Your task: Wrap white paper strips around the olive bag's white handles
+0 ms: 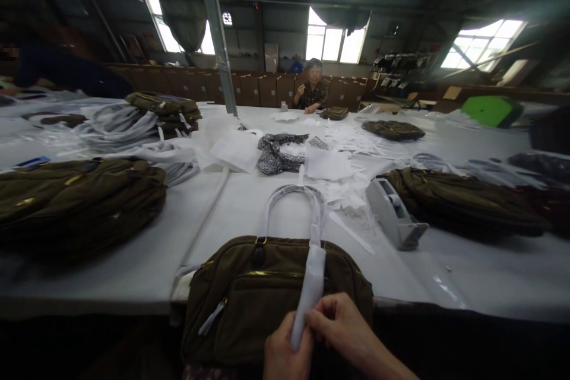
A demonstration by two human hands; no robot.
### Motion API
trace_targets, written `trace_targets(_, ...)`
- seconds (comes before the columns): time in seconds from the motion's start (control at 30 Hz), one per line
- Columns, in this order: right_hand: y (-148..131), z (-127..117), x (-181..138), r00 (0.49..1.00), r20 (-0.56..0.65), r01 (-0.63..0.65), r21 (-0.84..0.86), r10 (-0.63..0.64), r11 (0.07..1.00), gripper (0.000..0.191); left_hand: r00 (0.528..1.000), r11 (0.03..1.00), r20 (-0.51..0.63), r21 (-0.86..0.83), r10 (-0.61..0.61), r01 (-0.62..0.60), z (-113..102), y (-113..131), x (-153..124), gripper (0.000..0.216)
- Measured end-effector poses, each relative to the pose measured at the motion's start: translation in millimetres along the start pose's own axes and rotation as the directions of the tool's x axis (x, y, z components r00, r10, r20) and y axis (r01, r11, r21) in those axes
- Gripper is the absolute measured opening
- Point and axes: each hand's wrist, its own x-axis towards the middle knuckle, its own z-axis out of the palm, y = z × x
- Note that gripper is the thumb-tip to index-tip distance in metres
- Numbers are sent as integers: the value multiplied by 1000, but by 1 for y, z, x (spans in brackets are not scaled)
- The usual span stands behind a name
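Note:
A dark olive handbag [267, 309] rests at the near table edge, with a gold zip and its looped handle [271, 202] standing up behind it, covered in pale wrapping. From the handle's right side a white wrapping strip [310, 285] runs down over the bag's front. My left hand [287, 350] is closed round the strip's lower end. Beside it, my right hand [341, 326] pinches the strip's right edge between thumb and fingers. A white zip pull [212, 317] hangs on the bag's left side.
Stacked olive bags lie left [80, 208] and right [463, 202]. A grey tape dispenser [396, 217] stands right of the handle. Beyond are white paper sheets [327, 163], a black-and-white patterned cloth [278, 157] and a metal post [218, 41]. A person [314, 89] sits across the table.

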Motion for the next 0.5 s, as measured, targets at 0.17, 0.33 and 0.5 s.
trace_targets(0.17, 3, -2, 3, 992, -35, -121, -34, 119, 992, 34, 996, 989, -43, 127, 75, -69, 2, -2, -2, 20)
trace_targets(0.33, 12, -2, 4, 982, -82, -166, 39, 168, 985, 30, 995, 991, -74, 127, 60, -51, 4, -2, -1, 13)
trace_targets(0.5, 17, 2, 4, 975, -143, -154, 109, 169, 982, 25, 999, 996, -44, 85, 7, -3, 2, 5, 0, 20)
